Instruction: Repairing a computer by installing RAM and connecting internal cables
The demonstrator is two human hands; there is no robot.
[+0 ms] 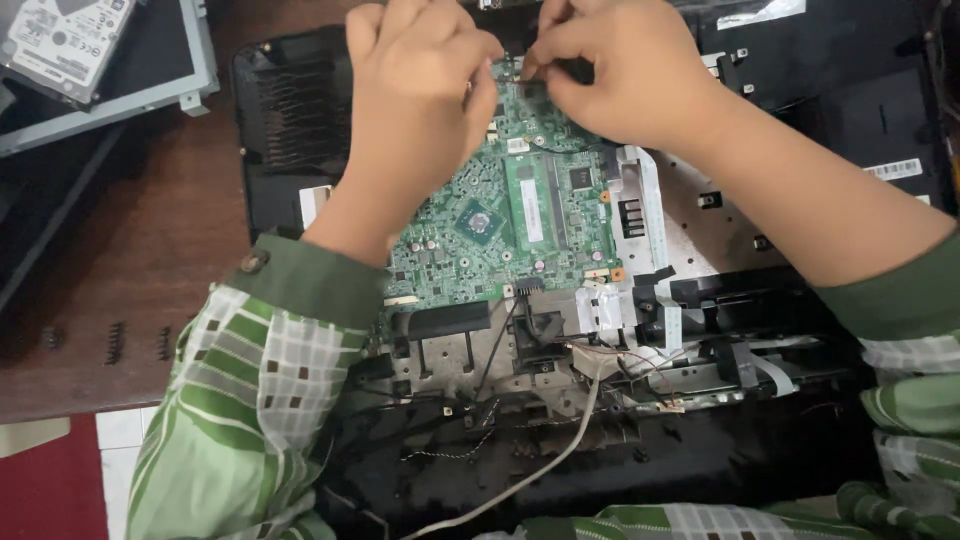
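Top centre of frame: left hand (pixel 420 100) and right hand (pixel 620 70), fingers curled tight, pinch a small part at the far edge of the green circuit board (pixel 510 210); what they grip is hidden. Board sits bare in the opened laptop shell (pixel 290 120); hard drive (pixel 65 40) set aside upper left.

The circuit board (pixel 500 215) lay inside the opened laptop chassis (pixel 790 140), at centre. Both hands met at the board's twelve o'clock edge, left hand (pixel 415 105) beside right hand (pixel 625 75), fingertips close together. A hard drive (pixel 65 40) rested on a metal tray (pixel 150 85) at ten o'clock. Loose screws (pixel 115 342) lay on the table (pixel 150 230) at eight o'clock. A cable (pixel 540 465) trailed off at six o'clock.
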